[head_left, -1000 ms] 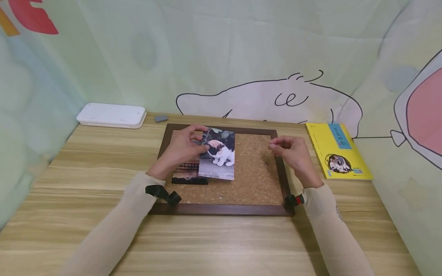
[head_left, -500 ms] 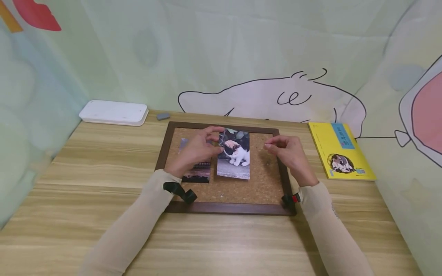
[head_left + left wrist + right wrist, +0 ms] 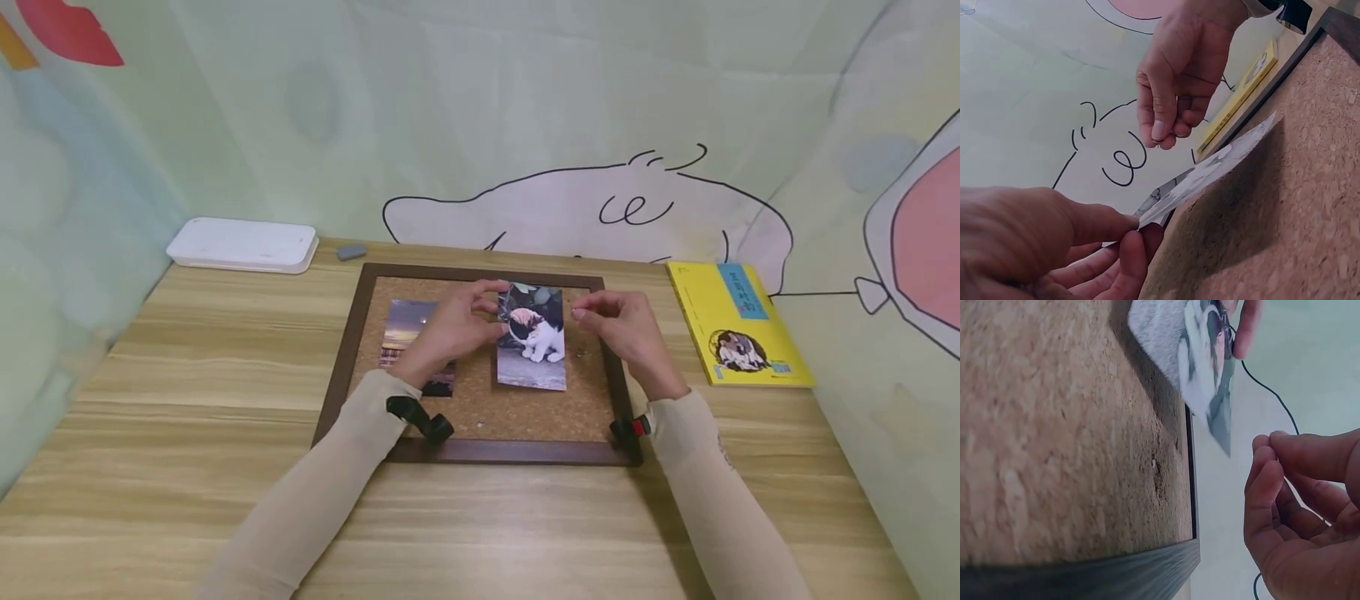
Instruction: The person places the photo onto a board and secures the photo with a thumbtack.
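My left hand (image 3: pixel 459 327) pinches the left edge of a photo of a calico kitten (image 3: pixel 531 354) between thumb and fingers. In the left wrist view the photo (image 3: pixel 1216 164) tilts above the cork, casting a shadow. Just right of its upper edge, my right hand (image 3: pixel 632 333) pinches a tiny clear push pin (image 3: pixel 1157 146), mostly hidden by the fingertips. Both hands are over a cork board (image 3: pixel 442 421) in a dark wooden frame. A sunset photo (image 3: pixel 403 323) lies on the board's left part, partly covered by my left hand and wrist, with a small pin near its top.
Small clear pins stand in the cork, one (image 3: pixel 481 424) near the bottom and another (image 3: pixel 582 354) at the right. A yellow book (image 3: pixel 693 312) lies right of the board. At the back left are a white case (image 3: pixel 242 244) and a grey eraser (image 3: pixel 351 252).
My left hand has carried the kitten photo rightward across the board, uncovering more of the sunset photo. My right hand has shifted slightly left, still pinching, and is now close to the kitten photo.
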Demonstrator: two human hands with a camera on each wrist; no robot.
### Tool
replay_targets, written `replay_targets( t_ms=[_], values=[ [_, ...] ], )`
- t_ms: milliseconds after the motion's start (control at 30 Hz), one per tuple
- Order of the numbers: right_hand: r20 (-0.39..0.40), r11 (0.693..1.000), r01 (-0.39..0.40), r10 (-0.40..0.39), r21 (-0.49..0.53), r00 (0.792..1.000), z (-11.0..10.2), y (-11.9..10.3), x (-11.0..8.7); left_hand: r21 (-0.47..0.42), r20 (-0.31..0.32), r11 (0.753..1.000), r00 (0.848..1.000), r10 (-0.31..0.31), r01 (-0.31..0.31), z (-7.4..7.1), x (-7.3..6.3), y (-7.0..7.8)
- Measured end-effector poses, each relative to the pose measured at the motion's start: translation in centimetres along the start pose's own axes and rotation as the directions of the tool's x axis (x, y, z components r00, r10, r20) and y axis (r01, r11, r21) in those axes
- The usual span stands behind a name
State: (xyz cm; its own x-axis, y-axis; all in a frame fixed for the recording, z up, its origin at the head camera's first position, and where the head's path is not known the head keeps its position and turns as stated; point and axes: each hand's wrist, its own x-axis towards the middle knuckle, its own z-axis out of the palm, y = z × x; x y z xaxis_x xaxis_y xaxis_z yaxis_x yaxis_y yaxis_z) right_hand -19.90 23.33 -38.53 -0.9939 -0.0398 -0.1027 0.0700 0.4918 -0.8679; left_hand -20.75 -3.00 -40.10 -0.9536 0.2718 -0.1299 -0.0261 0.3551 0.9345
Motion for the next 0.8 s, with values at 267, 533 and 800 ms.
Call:
replay_targets(
  t_ms=[267,533,800],
  values=[
    [0.013,0.999,-0.027,0.027,-0.035,1.0,-0.2,-0.1,0.3,0.09,-0.006,0.996,1.0,0.01,-0.009,1.0,0.6,-0.1],
    [0.053,0.997,-0.023,0.026,-0.07,0.998,-0.1,-0.2,0.6,0.197,-0.023,0.979,0.998,0.064,-0.058,2.0,1.0,-0.4],
    [0.072,0.996,-0.019,0.026,-0.093,0.997,0.0,-0.5,1.1,0.258,-0.018,0.957,0.99,0.14,-0.131,2.9,1.4,-1.1]
  ],
)
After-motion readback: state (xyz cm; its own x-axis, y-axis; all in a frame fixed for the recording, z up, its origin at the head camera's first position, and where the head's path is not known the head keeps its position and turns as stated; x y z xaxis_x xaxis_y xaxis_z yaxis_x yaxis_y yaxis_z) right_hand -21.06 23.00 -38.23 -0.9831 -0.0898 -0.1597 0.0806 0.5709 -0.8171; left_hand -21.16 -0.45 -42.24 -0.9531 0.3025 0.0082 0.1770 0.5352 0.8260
